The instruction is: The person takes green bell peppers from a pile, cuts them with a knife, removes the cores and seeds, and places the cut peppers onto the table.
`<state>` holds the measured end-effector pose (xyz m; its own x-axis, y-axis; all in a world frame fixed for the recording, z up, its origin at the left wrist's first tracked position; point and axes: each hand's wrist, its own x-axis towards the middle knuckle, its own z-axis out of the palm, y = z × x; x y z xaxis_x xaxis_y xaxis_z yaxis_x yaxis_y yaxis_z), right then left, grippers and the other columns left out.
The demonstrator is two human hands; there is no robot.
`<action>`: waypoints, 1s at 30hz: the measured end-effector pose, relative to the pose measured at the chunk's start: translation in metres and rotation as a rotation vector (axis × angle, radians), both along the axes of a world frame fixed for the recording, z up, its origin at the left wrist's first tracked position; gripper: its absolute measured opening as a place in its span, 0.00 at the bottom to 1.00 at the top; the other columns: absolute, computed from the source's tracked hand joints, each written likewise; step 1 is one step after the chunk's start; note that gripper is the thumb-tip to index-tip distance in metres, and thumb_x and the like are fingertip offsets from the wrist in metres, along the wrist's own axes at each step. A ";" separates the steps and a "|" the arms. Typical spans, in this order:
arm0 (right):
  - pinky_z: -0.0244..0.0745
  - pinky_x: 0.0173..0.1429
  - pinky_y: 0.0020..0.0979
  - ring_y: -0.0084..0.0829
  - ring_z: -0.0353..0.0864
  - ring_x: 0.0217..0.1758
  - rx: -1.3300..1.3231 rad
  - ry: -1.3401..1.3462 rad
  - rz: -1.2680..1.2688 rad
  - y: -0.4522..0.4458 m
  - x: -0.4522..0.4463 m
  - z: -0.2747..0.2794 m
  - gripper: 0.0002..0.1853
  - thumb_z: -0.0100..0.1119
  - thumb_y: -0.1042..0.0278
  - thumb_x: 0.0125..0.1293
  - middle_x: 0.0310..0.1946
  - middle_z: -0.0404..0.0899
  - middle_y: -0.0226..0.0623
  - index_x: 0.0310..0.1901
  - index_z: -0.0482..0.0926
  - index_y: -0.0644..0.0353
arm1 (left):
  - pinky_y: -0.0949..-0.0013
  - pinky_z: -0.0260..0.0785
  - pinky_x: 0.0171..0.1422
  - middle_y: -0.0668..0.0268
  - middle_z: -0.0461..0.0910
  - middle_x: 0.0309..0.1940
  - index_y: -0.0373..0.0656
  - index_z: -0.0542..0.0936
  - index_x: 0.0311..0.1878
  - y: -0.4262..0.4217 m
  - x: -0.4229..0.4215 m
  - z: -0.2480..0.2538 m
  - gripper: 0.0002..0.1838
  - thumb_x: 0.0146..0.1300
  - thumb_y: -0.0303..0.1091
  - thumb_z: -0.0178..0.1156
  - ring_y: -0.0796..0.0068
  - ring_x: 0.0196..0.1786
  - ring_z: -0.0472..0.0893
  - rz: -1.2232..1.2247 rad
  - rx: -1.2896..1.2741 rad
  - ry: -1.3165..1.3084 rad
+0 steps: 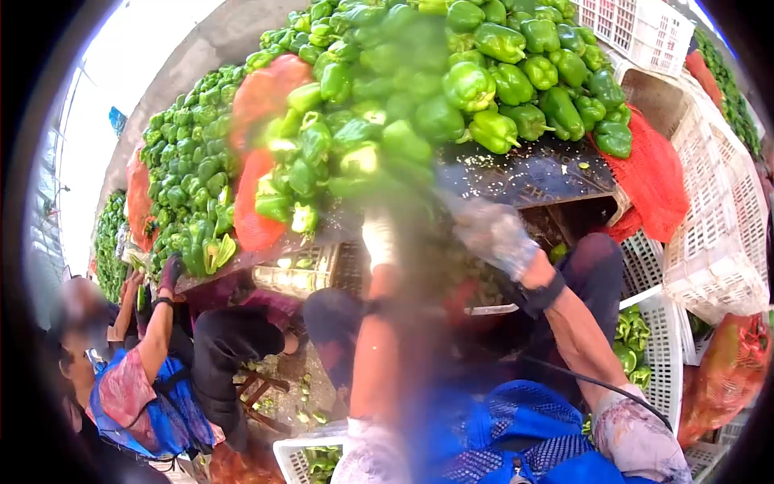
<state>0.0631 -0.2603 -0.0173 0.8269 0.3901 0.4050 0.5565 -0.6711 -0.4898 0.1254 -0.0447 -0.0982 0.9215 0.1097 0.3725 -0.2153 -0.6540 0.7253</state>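
Green peppers point(500, 85) were heaped on a dark table point(524, 173), far side of both hands, pile running from centre to the right and spilling toward the near edge. Left hand point(379, 238), pale glove, was at the near edge just below the pile; a blurred vertical band covered part of it, so couldn't tell if it was grasping or released. Right hand point(493, 235), gloved too, sat to its right by the near edge, fingers curled and aimed left; grip contents smeared out, couldn't tell what, if anything, it held. Pale seeds were scattered on the table top above it. Red mesh bag point(657, 173) hung off the table's right end, beside a tilted white crate point(713, 202). Nearer, at right, a second white crate point(665, 355) had peppers in it; a red sack point(726, 371) was to its right. On the left, a co-worker point(153, 387) sat by another pepper heap point(189, 153), one dark-gloved hand point(171, 273) at its near edge. Red netting point(258, 202) lay between the two heaps.
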 end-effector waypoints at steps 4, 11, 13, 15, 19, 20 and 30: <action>0.78 0.43 0.43 0.49 0.81 0.38 0.109 -0.092 -0.144 -0.028 -0.023 0.001 0.30 0.60 0.67 0.57 0.36 0.81 0.49 0.65 0.71 0.49 | 0.65 0.74 0.42 0.58 0.80 0.44 0.37 0.75 0.55 -0.010 -0.010 0.032 0.24 0.73 0.50 0.48 0.67 0.38 0.80 0.032 -0.125 -0.028; 0.76 0.35 0.44 0.47 0.80 0.32 -0.125 -0.037 -0.165 -0.008 -0.057 0.023 0.37 0.59 0.68 0.56 0.30 0.79 0.45 0.70 0.63 0.48 | 0.64 0.71 0.49 0.57 0.78 0.45 0.37 0.70 0.57 -0.018 -0.029 0.060 0.27 0.68 0.50 0.57 0.66 0.44 0.77 0.043 -0.977 0.262; 0.77 0.34 0.43 0.45 0.80 0.31 -0.137 -0.078 -0.122 -0.006 -0.068 0.028 0.41 0.59 0.67 0.56 0.29 0.79 0.44 0.73 0.57 0.45 | 0.63 0.71 0.53 0.58 0.75 0.51 0.38 0.66 0.62 -0.022 -0.046 0.090 0.30 0.66 0.49 0.60 0.65 0.48 0.76 -0.096 -1.486 0.302; 0.76 0.32 0.41 0.42 0.79 0.29 -0.162 -0.118 -0.099 0.013 -0.070 0.046 0.41 0.59 0.67 0.56 0.27 0.77 0.42 0.74 0.57 0.45 | 0.62 0.70 0.55 0.59 0.73 0.55 0.39 0.64 0.66 -0.020 -0.056 0.113 0.34 0.63 0.48 0.63 0.64 0.51 0.75 -0.175 -1.849 0.252; 0.75 0.31 0.40 0.42 0.78 0.28 -0.249 -0.117 -0.070 0.076 -0.052 0.061 0.36 0.57 0.70 0.58 0.30 0.79 0.43 0.71 0.64 0.50 | 0.61 0.71 0.55 0.59 0.72 0.55 0.40 0.63 0.67 0.016 -0.051 0.163 0.40 0.55 0.44 0.70 0.63 0.52 0.75 0.013 -1.803 -0.239; 0.75 0.30 0.39 0.41 0.78 0.27 -0.325 -0.205 -0.086 0.091 -0.044 0.060 0.36 0.57 0.71 0.58 0.31 0.79 0.43 0.71 0.63 0.50 | 0.61 0.71 0.55 0.59 0.73 0.55 0.39 0.64 0.67 0.035 -0.042 0.164 0.40 0.54 0.43 0.71 0.63 0.52 0.75 0.076 -1.602 -0.333; 0.75 0.31 0.38 0.40 0.77 0.26 0.166 -0.132 -0.147 0.047 -0.031 0.087 0.33 0.63 0.75 0.53 0.27 0.75 0.39 0.64 0.73 0.47 | 0.62 0.73 0.51 0.51 0.79 0.51 0.35 0.72 0.63 0.196 0.089 0.125 0.30 0.62 0.43 0.63 0.62 0.47 0.80 0.566 -0.279 -0.158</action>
<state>0.0319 -0.2131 0.0700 0.8057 0.1888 0.5614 0.5250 -0.6663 -0.5295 0.2145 0.1513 0.0272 0.6291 0.6744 0.3865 -0.0108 -0.4896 0.8719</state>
